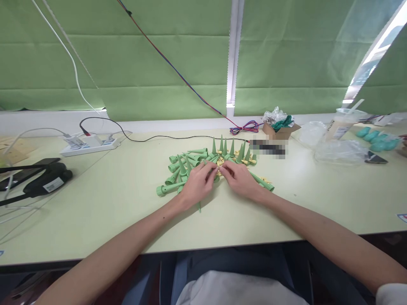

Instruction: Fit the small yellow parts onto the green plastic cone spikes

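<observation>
Pale bench below green blinds carries a pile of green cones (186, 165). At the pile's near edge, left hand (197, 184) and right hand (240, 178) meet, fingertips pinched on what looks like a small yellow piece (219, 170). Resting both wrists beside the pile should steady such fine work.

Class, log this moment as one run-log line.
left hand: fingertips among yellow pieces | right hand: fingertips meeting left's | around: green plastic cones, some upright

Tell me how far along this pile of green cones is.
Done, seemingly: a few upright cones stand at the back. In hand: left hand and right hand meet fingertip to fingertip over the yellow pieces; what they pinch is hidden. Left: many lying cones.
</observation>
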A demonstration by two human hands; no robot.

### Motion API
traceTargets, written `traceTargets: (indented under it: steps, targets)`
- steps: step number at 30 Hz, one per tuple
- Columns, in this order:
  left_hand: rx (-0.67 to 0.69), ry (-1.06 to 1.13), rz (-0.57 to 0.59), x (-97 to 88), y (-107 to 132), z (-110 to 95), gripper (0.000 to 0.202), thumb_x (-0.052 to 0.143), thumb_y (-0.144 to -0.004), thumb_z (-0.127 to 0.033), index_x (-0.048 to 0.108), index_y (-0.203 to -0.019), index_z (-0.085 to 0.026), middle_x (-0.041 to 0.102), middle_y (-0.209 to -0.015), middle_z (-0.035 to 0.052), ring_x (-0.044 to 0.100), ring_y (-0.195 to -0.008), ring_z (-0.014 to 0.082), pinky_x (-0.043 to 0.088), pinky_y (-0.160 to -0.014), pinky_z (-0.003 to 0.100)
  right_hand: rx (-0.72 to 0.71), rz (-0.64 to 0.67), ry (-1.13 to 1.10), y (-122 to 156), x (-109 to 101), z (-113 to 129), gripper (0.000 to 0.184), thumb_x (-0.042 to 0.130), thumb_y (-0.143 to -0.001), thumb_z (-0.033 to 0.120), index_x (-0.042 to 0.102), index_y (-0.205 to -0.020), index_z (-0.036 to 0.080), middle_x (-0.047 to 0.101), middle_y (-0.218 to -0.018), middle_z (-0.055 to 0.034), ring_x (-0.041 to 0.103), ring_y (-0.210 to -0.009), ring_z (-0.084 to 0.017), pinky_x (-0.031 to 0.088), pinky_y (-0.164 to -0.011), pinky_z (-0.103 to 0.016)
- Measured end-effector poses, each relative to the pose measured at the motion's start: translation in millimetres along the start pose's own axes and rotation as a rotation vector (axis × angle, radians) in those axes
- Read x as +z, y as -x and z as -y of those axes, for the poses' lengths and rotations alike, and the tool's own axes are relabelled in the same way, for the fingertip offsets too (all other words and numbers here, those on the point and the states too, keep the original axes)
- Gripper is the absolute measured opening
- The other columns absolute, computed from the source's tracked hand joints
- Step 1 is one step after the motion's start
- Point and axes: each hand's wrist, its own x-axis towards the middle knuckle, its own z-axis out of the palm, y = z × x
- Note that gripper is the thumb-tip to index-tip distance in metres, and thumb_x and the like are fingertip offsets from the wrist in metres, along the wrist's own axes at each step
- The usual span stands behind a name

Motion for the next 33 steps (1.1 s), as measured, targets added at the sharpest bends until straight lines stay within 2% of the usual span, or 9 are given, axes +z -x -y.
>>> traceTargets:
  steps: [8,16,19,22,24,28,33]
  targets:
    - [-0.003,0.022,0.028,-1.7,-0.5,-2.0,0.015,0.047,-0.099,-0.019,0.061,-0.093,-0.018,0.063,-0.08,0.0023,0.054,-0.066,0.0132,0.044,-0.064,0.027,0.002,-0.017,0.028,-0.2,0.5,-1.5,0.04,0.042,-0.101,0.034,0.033,-0.064,0.022,0.042,-0.056,0.003,0.037,-0.052,-0.013,0.026,-0.055,-0.031]
    - [0.002,0.008,0.008,-0.6,-0.4,-0.7,0.016,0.047,-0.099,-0.018,0.06,-0.09,-0.018,0.062,-0.078,0.002,0.054,-0.066,0.0133,0.044,-0.065,0.027,0.026,-0.005,0.028,-0.5,0.5,-2.5,0.046,0.038,-0.103,0.04,0.035,-0.061,0.021,0.044,-0.054,0.0021,0.037,-0.051,-0.013,0.026,-0.055,-0.031]
    - [-0.02,-0.013,-0.013,-0.5,-0.7,0.8,0.014,0.048,-0.099,-0.018,0.06,-0.09,-0.018,0.062,-0.078,0.0015,0.054,-0.067,0.0134,0.043,-0.066,0.027,0.035,-0.044,0.026,-0.1,-0.1,-1.1,0.04,0.04,-0.102,0.039,0.043,-0.067,0.022,0.046,-0.056,0.0024,0.039,-0.052,-0.014,0.028,-0.055,-0.031]
    - [-0.042,-0.025,-0.021,-0.5,-0.7,1.6,0.014,0.048,-0.098,-0.019,0.06,-0.091,-0.019,0.061,-0.076,0.0011,0.053,-0.067,0.0137,0.042,-0.065,0.027,0.023,-0.052,-0.036,0.2,-1.3,1.6,0.025,0.044,-0.101,0.037,0.056,-0.086,0.021,0.059,-0.067,0.0003,0.05,-0.058,-0.015,0.036,-0.059,-0.03]
    - [-0.049,-0.029,-0.023,-0.6,-0.9,1.6,0.015,0.047,-0.098,-0.019,0.06,-0.091,-0.019,0.062,-0.076,0.0014,0.053,-0.066,0.014,0.042,-0.063,0.027,-0.005,-0.038,-0.075,0.4,-1.7,3.0,0.019,0.046,-0.1,0.035,0.059,-0.095,0.021,0.066,-0.078,-0.0021,0.056,-0.065,-0.016,0.04,-0.062,-0.029]
    - [-0.048,-0.033,-0.025,-0.7,-1.1,0.9,0.015,0.047,-0.098,-0.018,0.06,-0.09,-0.019,0.063,-0.078,0.0018,0.054,-0.066,0.0141,0.042,-0.063,0.027,-0.047,0.011,-0.098,0.9,-1.4,3.4,0.017,0.046,-0.099,0.029,0.061,-0.098,0.021,0.068,-0.087,-0.004,0.059,-0.072,-0.017,0.043,-0.065,-0.029]
    - [-0.033,-0.029,-0.025,-0.1,-0.3,1.0,0.014,0.048,-0.098,-0.018,0.061,-0.092,-0.019,0.062,-0.077,0.0016,0.054,-0.066,0.014,0.043,-0.064,0.027,-0.048,0.021,-0.077,1.0,-0.7,1.8,0.016,0.046,-0.1,0.027,0.06,-0.093,0.021,0.066,-0.081,-0.0025,0.055,-0.068,-0.016,0.041,-0.066,-0.03]
